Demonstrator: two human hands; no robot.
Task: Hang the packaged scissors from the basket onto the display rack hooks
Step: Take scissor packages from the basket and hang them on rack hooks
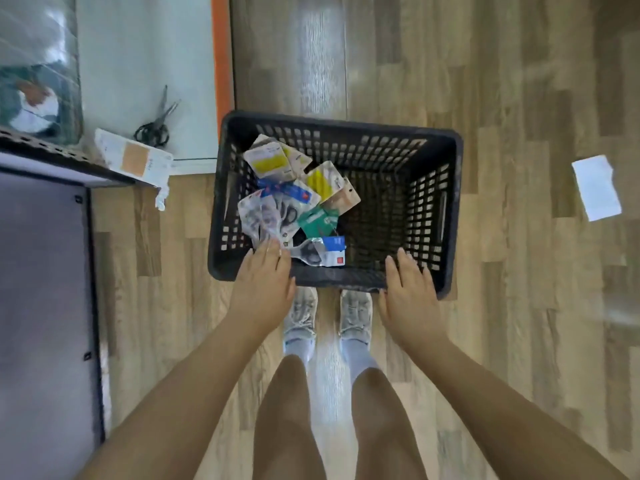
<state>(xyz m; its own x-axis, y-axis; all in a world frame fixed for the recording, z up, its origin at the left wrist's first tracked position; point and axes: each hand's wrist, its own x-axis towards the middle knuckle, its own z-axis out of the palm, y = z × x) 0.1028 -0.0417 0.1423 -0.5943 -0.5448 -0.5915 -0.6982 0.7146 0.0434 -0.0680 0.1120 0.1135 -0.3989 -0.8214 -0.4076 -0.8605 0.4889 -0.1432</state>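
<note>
A black slotted plastic basket (pixel 433 202) stands on the wooden floor in front of my feet. Several packaged scissors (pixel 294 199) lie heaped in its left half, with yellow, blue, green and clear packs. My left hand (pixel 265 282) hovers over the basket's near left corner with straight fingers, its fingertips at the edge of a clear pack. My right hand (pixel 408 289) lies flat over the near rim at the right, fingers straight. Neither hand holds anything. No display rack hooks are in view.
At the left is a dark-framed grey panel (pixel 41 289) with a perforated edge. Behind it on a white surface lie loose black scissors (pixel 156 126) and a cardboard pack (pixel 133 157). A white paper (pixel 595 187) lies on the floor at the right.
</note>
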